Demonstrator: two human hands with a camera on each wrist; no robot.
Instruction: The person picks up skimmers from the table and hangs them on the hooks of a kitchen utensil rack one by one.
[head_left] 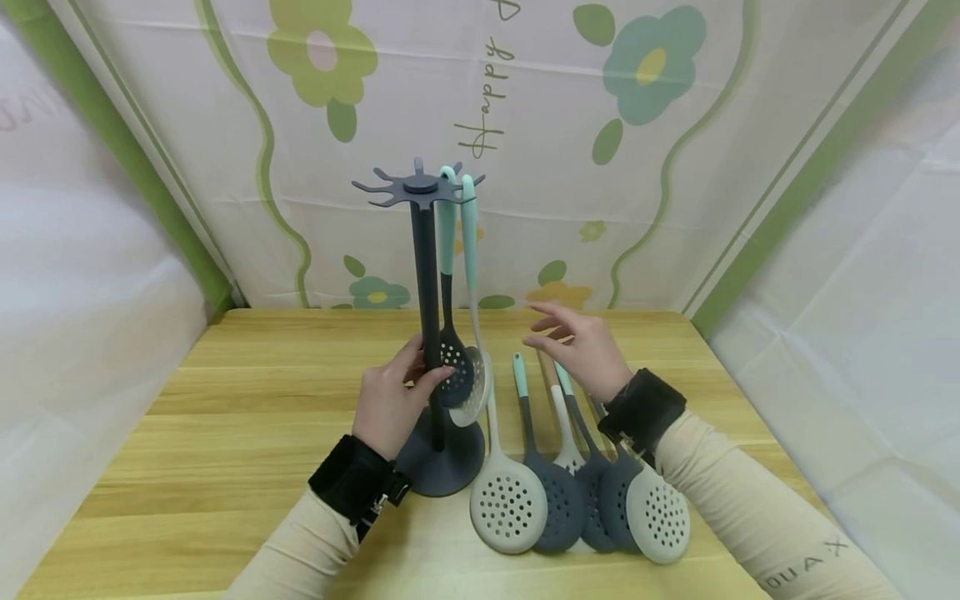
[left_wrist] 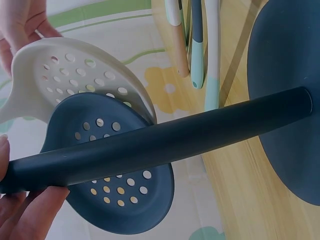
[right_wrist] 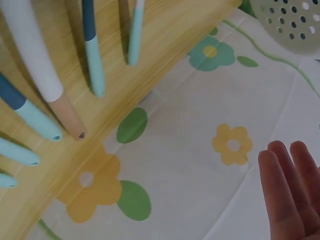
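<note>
A dark utensil stand point(head_left: 425, 283) rises from a round base, with hooked arms at its top. My left hand point(head_left: 393, 396) grips its pole low down; the left wrist view shows fingers around the dark pole point(left_wrist: 220, 132). Two skimmers with mint handles hang from the hooks: a dark one point(head_left: 457, 387) and a light grey one point(head_left: 472, 408), their perforated heads overlapping just beside that hand. My right hand point(head_left: 588, 350) is in the air over the handles of the lying utensils, fingers extended and holding nothing.
Several skimmers lie in a row right of the stand: a light grey one point(head_left: 508, 508), a dark one point(head_left: 558, 500) and another light grey one point(head_left: 660, 512), among others overlapping. One has a tan-ended handle point(right_wrist: 70, 117). A flowered cloth point(head_left: 525, 233) hangs behind the wooden table point(head_left: 247, 417).
</note>
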